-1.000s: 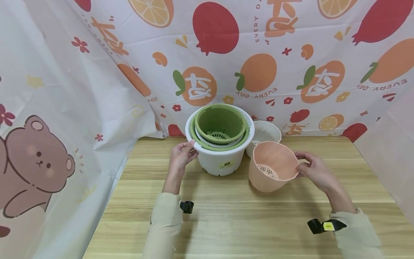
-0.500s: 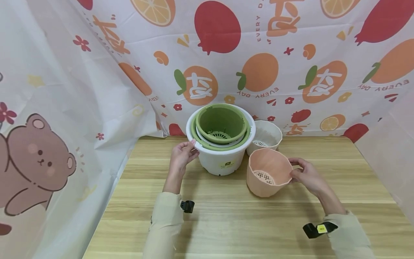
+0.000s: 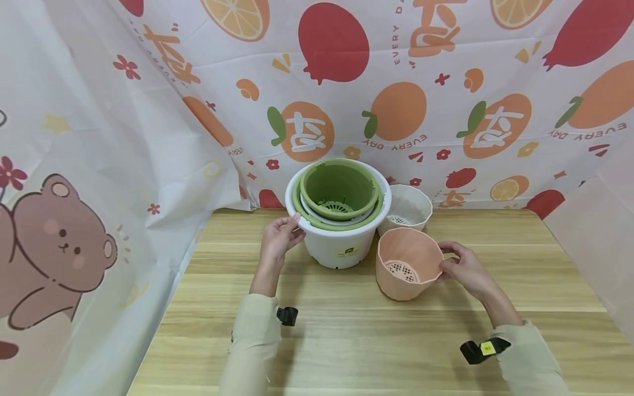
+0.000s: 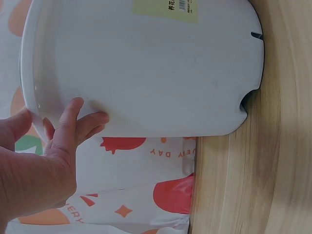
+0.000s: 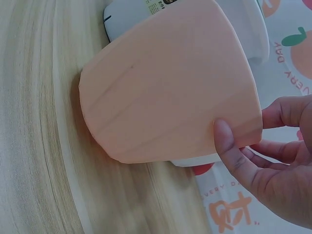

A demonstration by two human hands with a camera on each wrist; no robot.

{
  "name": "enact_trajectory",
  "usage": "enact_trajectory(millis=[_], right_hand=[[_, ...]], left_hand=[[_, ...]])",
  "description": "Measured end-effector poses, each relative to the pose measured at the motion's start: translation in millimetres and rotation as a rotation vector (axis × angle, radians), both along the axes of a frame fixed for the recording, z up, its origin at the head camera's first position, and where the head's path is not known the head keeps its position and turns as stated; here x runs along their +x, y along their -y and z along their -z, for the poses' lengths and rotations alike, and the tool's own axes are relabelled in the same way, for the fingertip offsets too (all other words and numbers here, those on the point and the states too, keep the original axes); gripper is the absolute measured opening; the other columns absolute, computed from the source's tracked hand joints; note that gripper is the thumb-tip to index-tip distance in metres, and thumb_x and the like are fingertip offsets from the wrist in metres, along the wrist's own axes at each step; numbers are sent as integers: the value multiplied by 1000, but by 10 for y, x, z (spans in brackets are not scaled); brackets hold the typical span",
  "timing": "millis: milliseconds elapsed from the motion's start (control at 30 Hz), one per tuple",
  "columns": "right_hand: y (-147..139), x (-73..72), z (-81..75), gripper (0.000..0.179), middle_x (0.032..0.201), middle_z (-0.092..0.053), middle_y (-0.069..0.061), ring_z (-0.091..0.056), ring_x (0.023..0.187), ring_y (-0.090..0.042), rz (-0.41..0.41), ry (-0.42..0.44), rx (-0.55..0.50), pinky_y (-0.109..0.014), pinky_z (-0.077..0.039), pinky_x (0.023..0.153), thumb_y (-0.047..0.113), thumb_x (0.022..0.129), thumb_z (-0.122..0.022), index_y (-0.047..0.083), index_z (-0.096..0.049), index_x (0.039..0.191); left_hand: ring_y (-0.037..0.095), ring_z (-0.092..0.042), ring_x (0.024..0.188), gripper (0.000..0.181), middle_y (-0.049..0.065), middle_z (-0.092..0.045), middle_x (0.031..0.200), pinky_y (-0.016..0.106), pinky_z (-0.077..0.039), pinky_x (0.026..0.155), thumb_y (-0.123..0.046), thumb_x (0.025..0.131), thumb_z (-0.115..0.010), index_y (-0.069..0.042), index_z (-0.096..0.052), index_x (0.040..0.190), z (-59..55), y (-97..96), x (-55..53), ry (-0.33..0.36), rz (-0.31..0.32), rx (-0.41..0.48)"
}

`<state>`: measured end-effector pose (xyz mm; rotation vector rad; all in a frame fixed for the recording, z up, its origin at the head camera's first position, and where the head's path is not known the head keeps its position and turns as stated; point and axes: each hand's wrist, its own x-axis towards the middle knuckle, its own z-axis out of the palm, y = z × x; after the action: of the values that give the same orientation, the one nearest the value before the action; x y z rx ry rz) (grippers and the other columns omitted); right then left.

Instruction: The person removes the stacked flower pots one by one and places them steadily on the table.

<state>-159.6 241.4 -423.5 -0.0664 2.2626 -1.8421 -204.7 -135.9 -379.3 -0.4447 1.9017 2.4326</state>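
A large white plastic flowerpot (image 3: 322,247) with a yellow label stands at the back of the table. Nested inside it are smaller pots, the innermost a green flowerpot (image 3: 342,184) with a slotted bottom. My left hand (image 3: 277,242) grips the white rim at its left side, thumb on top and fingers against the outer wall. To the right, my right hand (image 3: 465,269) pinches the rim of a peach-coloured flowerpot (image 3: 403,286), thumb outside. In the right wrist view the peach pot (image 5: 165,92) is close over the table, its holed bottom hidden there.
A small ribbed white flowerpot (image 3: 413,206) stands behind the peach one, partly hidden by it. The wooden table (image 3: 346,341) reaches back to a fruit-printed cloth (image 3: 386,60). A cloth with a bear print (image 3: 64,236) hangs along the left.
The peach flowerpot has moved left and a little toward me with my right hand, tilting less than before. My left hand stays on the white pot's rim.
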Motion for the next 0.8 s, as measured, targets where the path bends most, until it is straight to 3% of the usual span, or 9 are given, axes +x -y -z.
enact_trajectory(millis=[800], right_hand=[[27, -42, -16, 53, 123, -31, -31, -59, 81, -28, -23, 4, 12, -33, -57, 66, -14, 80, -45, -16, -27, 130]], left_hand=[[12, -63, 67, 15, 8, -62, 78, 29, -55, 76, -12, 92, -55, 2, -52, 94, -1, 5, -4, 5, 2, 6]])
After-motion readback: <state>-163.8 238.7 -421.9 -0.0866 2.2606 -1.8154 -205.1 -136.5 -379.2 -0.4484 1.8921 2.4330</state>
